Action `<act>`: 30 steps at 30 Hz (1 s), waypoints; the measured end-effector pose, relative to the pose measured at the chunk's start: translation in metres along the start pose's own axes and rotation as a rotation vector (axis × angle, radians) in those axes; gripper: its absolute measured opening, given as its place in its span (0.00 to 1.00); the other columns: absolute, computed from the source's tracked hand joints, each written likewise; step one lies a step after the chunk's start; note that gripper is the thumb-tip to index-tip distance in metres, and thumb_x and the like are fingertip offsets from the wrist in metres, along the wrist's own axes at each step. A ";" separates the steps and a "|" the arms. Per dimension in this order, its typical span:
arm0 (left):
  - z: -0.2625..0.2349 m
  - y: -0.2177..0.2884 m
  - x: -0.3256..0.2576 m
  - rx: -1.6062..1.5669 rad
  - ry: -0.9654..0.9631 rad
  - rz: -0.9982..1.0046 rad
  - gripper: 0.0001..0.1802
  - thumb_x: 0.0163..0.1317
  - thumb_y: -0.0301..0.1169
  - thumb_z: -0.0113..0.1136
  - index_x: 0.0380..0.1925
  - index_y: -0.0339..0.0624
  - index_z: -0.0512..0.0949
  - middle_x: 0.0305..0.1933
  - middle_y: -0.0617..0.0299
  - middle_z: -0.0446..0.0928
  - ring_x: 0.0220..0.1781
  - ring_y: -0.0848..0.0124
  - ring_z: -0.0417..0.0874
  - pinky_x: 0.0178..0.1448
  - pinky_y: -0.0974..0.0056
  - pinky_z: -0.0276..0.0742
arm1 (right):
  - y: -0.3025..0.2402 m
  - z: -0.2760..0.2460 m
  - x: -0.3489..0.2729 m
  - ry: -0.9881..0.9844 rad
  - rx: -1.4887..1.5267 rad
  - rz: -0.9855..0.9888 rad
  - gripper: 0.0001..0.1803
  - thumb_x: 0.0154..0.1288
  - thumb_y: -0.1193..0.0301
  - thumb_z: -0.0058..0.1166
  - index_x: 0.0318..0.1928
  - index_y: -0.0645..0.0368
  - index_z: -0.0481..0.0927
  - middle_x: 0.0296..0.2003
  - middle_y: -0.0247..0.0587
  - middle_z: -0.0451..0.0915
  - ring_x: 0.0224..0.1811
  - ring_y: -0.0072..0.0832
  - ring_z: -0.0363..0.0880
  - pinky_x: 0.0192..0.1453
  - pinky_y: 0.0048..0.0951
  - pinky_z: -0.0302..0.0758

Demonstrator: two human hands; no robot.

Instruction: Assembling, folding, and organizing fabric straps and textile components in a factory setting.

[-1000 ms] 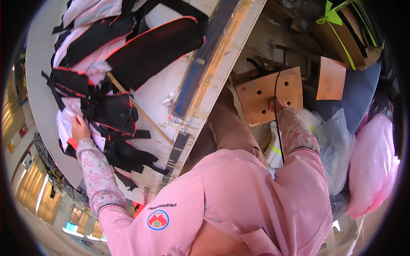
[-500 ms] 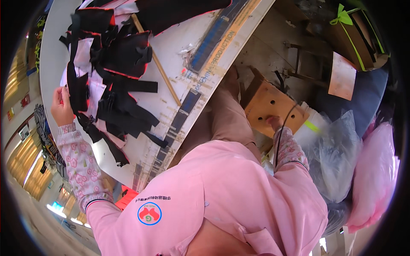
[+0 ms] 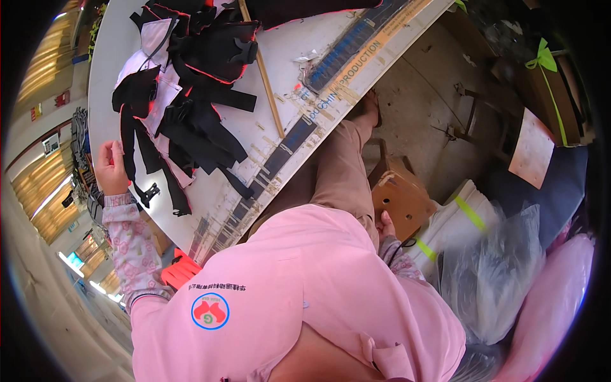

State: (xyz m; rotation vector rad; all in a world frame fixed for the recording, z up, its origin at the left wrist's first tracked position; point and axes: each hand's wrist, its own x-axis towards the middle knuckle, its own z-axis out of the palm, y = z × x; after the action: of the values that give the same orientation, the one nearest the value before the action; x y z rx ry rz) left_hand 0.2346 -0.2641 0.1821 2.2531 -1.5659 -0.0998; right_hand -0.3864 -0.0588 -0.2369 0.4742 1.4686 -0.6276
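Note:
My left hand [image 3: 111, 168] is raised at the left edge of the white table [image 3: 213, 143], its fingers curled closed with nothing seen in them. Close beside it, black fabric strips [image 3: 147, 153] hang from a pile of cut black pieces [image 3: 203, 130] with red edges and pale pink pieces [image 3: 154, 39]. Low on my right side, my right hand [image 3: 386, 224] grips the near edge of a wooden stool [image 3: 401, 197] with round holes in its seat. Part of that hand is hidden behind its sleeve and the stool edge.
A thin wooden stick [image 3: 267, 83] lies on the table beside the fabric. Right of the stool are a white bundle with a green strap [image 3: 455, 219], a clear plastic bag [image 3: 490, 267] and a pink bag [image 3: 554, 299]. A cardboard box [image 3: 554, 95] stands farther back.
My left hand has come away from the black fabric. My right hand has moved from the stool's seat to its near edge, and the stool sits closer to my leg. The view has shifted.

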 end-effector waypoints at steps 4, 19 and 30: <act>0.012 0.008 -0.015 -0.001 -0.007 -0.043 0.08 0.66 0.30 0.51 0.33 0.36 0.73 0.25 0.70 0.72 0.27 0.84 0.70 0.31 0.77 0.65 | 0.020 0.013 0.008 0.001 0.107 0.000 0.13 0.60 0.67 0.57 0.47 0.46 0.76 0.30 0.22 0.76 0.20 0.18 0.66 0.22 0.23 0.67; 0.048 -0.012 -0.071 -0.302 0.294 -0.253 0.06 0.66 0.27 0.51 0.34 0.34 0.73 0.30 0.67 0.74 0.31 0.83 0.71 0.36 0.77 0.67 | -0.138 0.069 -0.060 -0.416 -1.004 0.006 0.15 0.62 0.60 0.44 0.41 0.54 0.79 0.39 0.43 0.80 0.41 0.37 0.78 0.47 0.39 0.73; 0.051 -0.022 -0.125 -1.009 1.010 -0.427 0.09 0.64 0.32 0.49 0.31 0.38 0.75 0.29 0.67 0.72 0.33 0.77 0.69 0.43 0.72 0.65 | -0.228 0.270 -0.028 -1.127 -2.357 -0.325 0.10 0.53 0.64 0.49 0.29 0.56 0.78 0.28 0.41 0.79 0.32 0.34 0.79 0.35 0.38 0.73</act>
State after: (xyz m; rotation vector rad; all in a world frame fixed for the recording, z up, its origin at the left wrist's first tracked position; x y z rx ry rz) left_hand 0.1932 -0.1573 0.1067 1.3611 -0.3221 0.1057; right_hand -0.3288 -0.4031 -0.1747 -1.6844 0.3542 0.7626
